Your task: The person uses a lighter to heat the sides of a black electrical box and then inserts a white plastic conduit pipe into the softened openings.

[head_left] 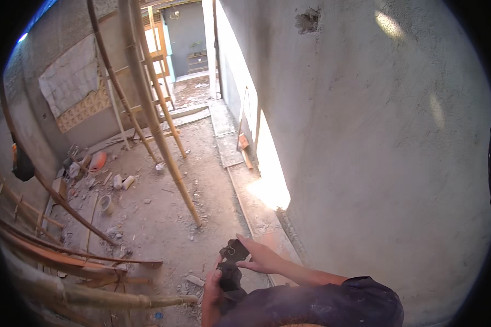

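Close in front of my body, both hands are at a black device of two blocky parts (229, 276), one above the other. The upper part carries a pale ring on its face; what kind of device it is I cannot make out. My left hand (213, 282) wraps the device from its left side, thumb on the lower part. From the right, my right hand (261, 258) grips the upper part, with fingers along its far edge and thumb at its near side. My dark sleeve and torso hide the device's near end.
Bamboo poles (163, 147) stand upright ahead, and a bamboo pole (120, 297) juts in at lower left. A rough wall (376, 141) rises on my right. Rubble, a pale bucket (106, 205) and an orange-red object (97, 161) lie left. A black-and-orange bag-like item (22, 163) hangs far left.
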The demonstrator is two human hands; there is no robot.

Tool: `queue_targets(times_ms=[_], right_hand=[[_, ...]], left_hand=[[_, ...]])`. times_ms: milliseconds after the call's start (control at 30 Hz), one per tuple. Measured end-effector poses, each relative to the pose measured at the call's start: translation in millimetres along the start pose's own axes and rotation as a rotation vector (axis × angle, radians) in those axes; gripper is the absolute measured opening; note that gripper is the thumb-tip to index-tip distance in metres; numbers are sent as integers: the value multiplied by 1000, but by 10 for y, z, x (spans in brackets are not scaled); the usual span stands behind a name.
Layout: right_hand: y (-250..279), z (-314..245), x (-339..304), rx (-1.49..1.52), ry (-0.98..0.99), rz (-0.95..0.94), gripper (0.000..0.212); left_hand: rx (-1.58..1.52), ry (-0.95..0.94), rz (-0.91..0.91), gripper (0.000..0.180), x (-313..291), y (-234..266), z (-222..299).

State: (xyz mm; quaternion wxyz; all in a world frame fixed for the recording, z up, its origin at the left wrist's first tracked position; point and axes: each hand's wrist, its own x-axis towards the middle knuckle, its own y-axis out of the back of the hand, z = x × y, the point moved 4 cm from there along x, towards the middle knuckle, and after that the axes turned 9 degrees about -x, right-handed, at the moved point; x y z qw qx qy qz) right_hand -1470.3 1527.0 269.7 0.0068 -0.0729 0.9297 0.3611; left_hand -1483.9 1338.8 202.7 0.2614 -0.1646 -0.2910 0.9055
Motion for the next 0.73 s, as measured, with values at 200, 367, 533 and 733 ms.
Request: queue_targets(times_ms=[200,367,533,733], right_hand=[[620,769,737,-172,-19,238,101],[785,916,1361,47,-224,408,103],[1318,1039,1926,-78,-389,628,100],[2325,1316,2117,103,-407,1065,79]], left_hand=[[-1,184,-333,112,1575,-111,312],[36,317,-458,100,2553,-26,691],[205,368,-629,90,3641,-233,1004],[302,326,-742,93,4603,-558,1245]])
